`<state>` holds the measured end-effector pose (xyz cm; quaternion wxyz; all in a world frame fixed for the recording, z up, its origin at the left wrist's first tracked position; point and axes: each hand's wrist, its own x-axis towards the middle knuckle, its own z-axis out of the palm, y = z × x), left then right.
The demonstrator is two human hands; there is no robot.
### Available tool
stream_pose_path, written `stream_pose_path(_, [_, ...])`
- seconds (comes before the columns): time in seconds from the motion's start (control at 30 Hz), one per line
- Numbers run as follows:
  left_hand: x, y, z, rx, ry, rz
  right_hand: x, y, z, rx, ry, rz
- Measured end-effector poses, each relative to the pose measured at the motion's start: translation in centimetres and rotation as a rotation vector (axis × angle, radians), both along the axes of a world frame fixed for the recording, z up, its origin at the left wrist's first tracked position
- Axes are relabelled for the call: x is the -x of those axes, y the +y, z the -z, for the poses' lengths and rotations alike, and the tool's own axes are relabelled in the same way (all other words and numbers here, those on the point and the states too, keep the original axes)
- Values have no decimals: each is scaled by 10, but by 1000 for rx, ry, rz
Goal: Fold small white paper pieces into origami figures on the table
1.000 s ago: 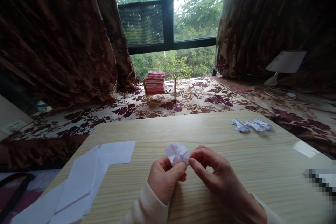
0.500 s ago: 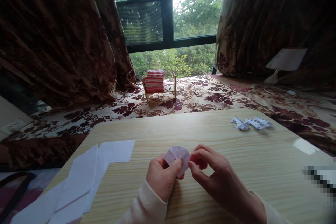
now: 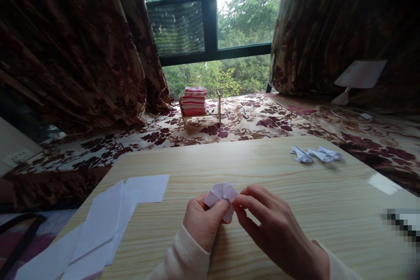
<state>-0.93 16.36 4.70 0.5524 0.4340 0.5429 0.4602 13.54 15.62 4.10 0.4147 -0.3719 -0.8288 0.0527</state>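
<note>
A small piece of folded white paper [image 3: 220, 191] is held above the near middle of the table. My left hand [image 3: 204, 218] grips it from the left, with the thumb pressed on its face and the other fingers mostly hidden behind. My right hand [image 3: 267, 212] is at the paper's right edge, its thumb and index finger closed on that edge. Several creases meet near the paper's centre, close to my left thumb.
White paper sheets [image 3: 98, 218] overlap on the left of the wooden table [image 3: 183, 162]. Several folded paper pieces [image 3: 323, 154] lie at the far right. Beyond the table, a small rack [image 3: 219, 107] with stacked red-and-white cloths [image 3: 193, 101] and a lamp [image 3: 361, 74] stand on patterned fabric.
My right thumb and index finger have shifted slightly left and closed on the paper's right edge. My left hand keeps its hold in nearly the same place.
</note>
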Motion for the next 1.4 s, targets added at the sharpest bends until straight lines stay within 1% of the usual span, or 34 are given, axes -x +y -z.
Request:
stream_pose_path(0.2, [3,5,17,52,-118,-10,-2,-3,-4,-137,-151,-16])
stream_pose_path(0.3, [4,7,22,45,-163,-7,-3,-3,-3,-182,-196,-12])
stream_pose_path(0.43, [3,6,20,66,-231,1,-3,-3,-2,-194,-204,-1])
stream_pose_path(0.6, [3,5,15,86,-256,17,-4,-2,-3,-210,-188,-9])
stream_pose_path(0.7, [4,6,19,79,-255,18,-5,-2,-3,-216,-183,-16])
stream_pose_path(0.83, [5,7,25,30,-239,-47,-5,-1,-2,-198,-155,-27])
stream_pose_path(0.9, [5,7,24,32,-240,-93,-4,0,-1,-121,-60,-13])
stream_pose_path(0.93, [6,7,23,33,-237,-116,-3,1,-1,-52,18,5])
stream_pose_path(0.97, [6,7,21,32,-229,-136,-2,1,-2,37,103,25])
stream_pose_path(1.03, [7,6,18,15,-200,-151,1,3,-3,265,248,55])
stream_pose_path(1.13, [9,4,15,-23,-143,-90,6,5,-4,611,345,20])
stream_pose_path(1.2, [8,3,13,-43,-96,-53,9,5,-3,751,402,-18])
stream_pose_path(1.27, [6,2,11,-57,-47,-61,11,4,-2,805,463,-41])
stream_pose_path(1.33, [4,0,8,-57,-10,-81,12,3,0,807,494,-56])
stream_pose_path(1.4, [2,-1,6,-47,-8,-71,13,1,0,790,486,-70])
